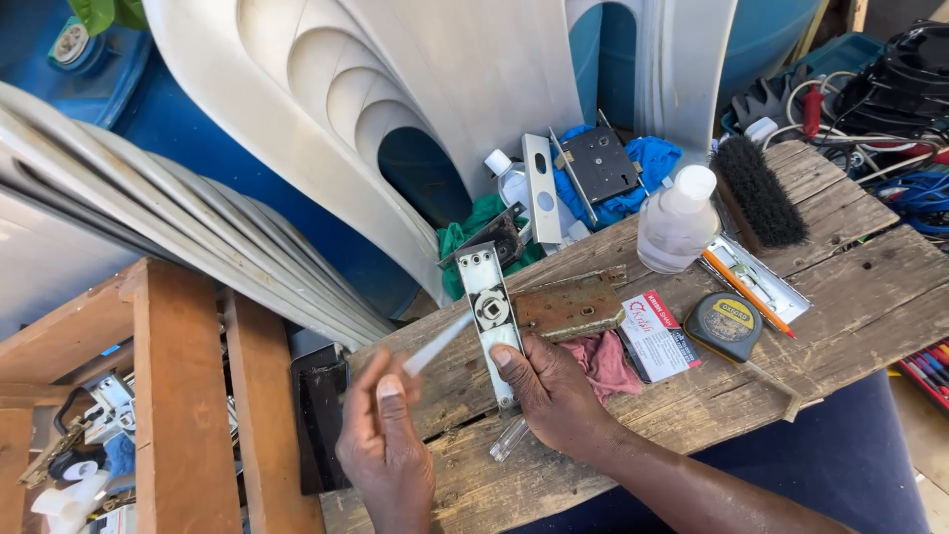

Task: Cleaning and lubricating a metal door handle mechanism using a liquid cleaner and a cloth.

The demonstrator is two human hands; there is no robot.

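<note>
Nearest you, at about seven o'clock, your left hand [386, 445] is closed in a pinch around a thin white stick [438, 343], blurred in the picture, whose tip reaches up toward one o'clock and ends just at the round hub of the lock faceplate [490, 314]; keep that pinch low on the stick so the tip does not wander, and work the tip only at the hub. At about five o'clock your right hand [554, 391] is wrapped round the lower end of the faceplate, thumb pressed flat on its front, fingers hidden behind; I judge this grip is what steadies the work, so hold the plate upright and firm, and let its rusty lock case [570, 306], which juts out toward three o'clock, rest on the bench [840, 307] rather than hang free. Just under the case lies a pink rag [608, 364], touching your right hand; it is near enough for wiping the tip. Farther toward two o'clock sit a printed card [654, 334], a yellow tape measure [725, 324] and an orange pencil [746, 293] lying in a metal strike plate; beyond them a clear plastic bottle [678, 220] stands upright beside a black brush [758, 190]; mind your right elbow near the bottle. At twelve o'clock a second dark lock case [601, 164] lies on a blue cloth [647, 163].
</note>
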